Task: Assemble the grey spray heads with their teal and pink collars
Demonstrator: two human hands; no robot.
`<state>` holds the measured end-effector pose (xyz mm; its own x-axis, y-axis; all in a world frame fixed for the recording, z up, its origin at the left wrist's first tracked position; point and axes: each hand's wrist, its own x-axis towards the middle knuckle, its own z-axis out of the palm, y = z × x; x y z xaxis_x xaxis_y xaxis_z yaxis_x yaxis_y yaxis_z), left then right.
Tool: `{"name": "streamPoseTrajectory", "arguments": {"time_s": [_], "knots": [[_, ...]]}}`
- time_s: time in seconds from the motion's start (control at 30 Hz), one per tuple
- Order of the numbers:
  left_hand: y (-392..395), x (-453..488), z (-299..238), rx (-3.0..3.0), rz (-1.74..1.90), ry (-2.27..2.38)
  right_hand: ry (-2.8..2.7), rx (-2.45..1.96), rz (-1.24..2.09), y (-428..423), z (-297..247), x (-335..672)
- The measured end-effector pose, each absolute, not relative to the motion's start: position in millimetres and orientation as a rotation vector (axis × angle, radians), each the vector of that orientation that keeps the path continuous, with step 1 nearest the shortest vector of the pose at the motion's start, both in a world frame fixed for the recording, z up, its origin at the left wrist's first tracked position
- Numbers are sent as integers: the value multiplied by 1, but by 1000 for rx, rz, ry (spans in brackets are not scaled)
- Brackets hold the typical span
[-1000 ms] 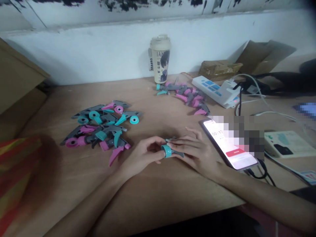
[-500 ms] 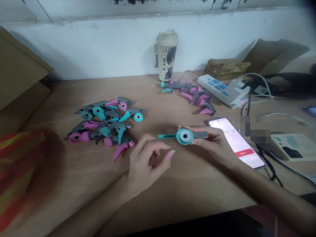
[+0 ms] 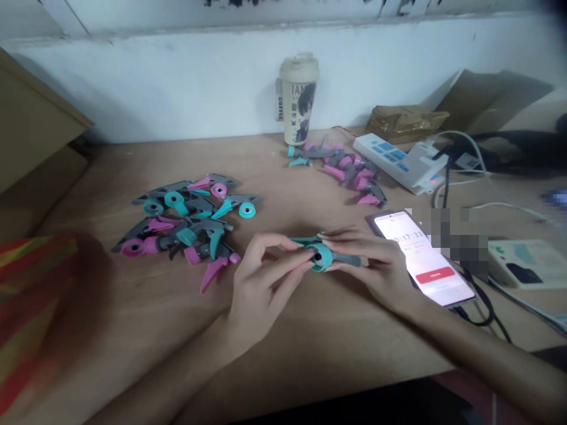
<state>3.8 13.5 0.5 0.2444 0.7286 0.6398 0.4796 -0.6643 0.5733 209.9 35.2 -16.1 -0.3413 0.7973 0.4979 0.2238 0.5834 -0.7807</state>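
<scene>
A grey and teal trigger spray head (image 3: pixel 325 258) is held between my two hands over the table, its round teal collar towards me. My right hand (image 3: pixel 376 260) grips its grey body from the right side. On the left, my left hand (image 3: pixel 266 277) has its thumb and fingers closed at the collar's left edge; anything small between the fingertips is hidden. Several more spray heads in grey, teal and pink lie in a pile (image 3: pixel 190 221) to the left. Behind my hands, a second group of spray heads (image 3: pixel 349 165) lies near the wall.
A lidded coffee cup (image 3: pixel 300 100) stands against the wall. To the right are a lit phone (image 3: pixel 436 265), a white power strip (image 3: pixel 394 159) with cables, and a taped cardboard box (image 3: pixel 405 121). A large carton (image 3: pixel 35 118) and red-yellow fabric (image 3: pixel 31 319) are at left.
My left hand has come right and closed on the collar of the spray head. The spray head has moved slightly left and down and turned in my right hand.
</scene>
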Motion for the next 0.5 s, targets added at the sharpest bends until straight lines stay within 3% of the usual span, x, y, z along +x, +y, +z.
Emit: {"name": "streamPoseTrajectory", "arguments": {"time_s": [0.3,0.5], "knots": [[9,16,2,1807,1308,1195,-1899,-761,467,32,-17,208],[14,19,-1,1535,1260,1118,-1912,-849,589,29,-21,207]]}}
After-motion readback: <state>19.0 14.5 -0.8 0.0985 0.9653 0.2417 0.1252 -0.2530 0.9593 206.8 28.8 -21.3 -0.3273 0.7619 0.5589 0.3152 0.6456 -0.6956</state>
